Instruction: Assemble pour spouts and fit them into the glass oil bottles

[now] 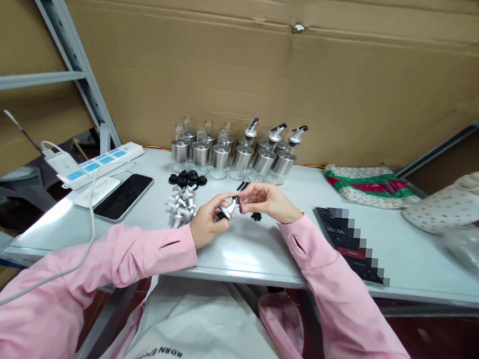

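Observation:
My left hand (pixel 206 224) is closed around a silver bottle pourer (pixel 229 208) with a black stopper at its lower end. With thumb and fingers, my right hand (pixel 267 201) pinches a small black flip cap (pixel 239 206) against the pourer's tip. Whether the cap is seated there is hard to see. Left of my hands lie a heap of silver pourer spouts (pixel 180 205) and, behind it, black rubber stoppers (pixel 187 179). Several tiny black pieces (pixel 256 216) sit under my right hand, and short black caps (pixel 242 186) lie just beyond it.
Glass bottles with steel sleeves (pixel 220 157) stand in rows at the back; three right-hand ones carry pourers (pixel 275 131). On the left are a phone (pixel 125 197) and a power strip (pixel 99 164). A second phone (pixel 344 243), patterned cloth (pixel 371 185) and dotted container (pixel 449 204) are right.

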{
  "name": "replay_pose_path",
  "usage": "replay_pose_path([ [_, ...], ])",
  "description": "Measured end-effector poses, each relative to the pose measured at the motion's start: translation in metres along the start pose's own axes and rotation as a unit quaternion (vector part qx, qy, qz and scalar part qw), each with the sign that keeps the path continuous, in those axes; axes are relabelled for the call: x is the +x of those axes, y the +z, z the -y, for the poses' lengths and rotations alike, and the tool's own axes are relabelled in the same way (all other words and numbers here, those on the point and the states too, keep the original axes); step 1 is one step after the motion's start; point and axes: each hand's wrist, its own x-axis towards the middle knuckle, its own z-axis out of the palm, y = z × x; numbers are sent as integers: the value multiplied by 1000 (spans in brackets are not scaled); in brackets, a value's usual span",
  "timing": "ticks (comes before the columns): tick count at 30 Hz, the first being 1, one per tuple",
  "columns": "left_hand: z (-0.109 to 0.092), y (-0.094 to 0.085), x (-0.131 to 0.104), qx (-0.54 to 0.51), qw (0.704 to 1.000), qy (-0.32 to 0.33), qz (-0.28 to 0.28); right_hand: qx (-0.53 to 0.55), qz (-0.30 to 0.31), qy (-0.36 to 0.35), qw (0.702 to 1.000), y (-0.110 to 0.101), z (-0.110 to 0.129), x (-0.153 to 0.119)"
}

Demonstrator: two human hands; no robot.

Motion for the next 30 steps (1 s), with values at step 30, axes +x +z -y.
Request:
replay_pose_path([
  [30, 0, 4, -5, -84, 996, -9, -17, -10, 126, -16, 992, 4, -2, -1],
])
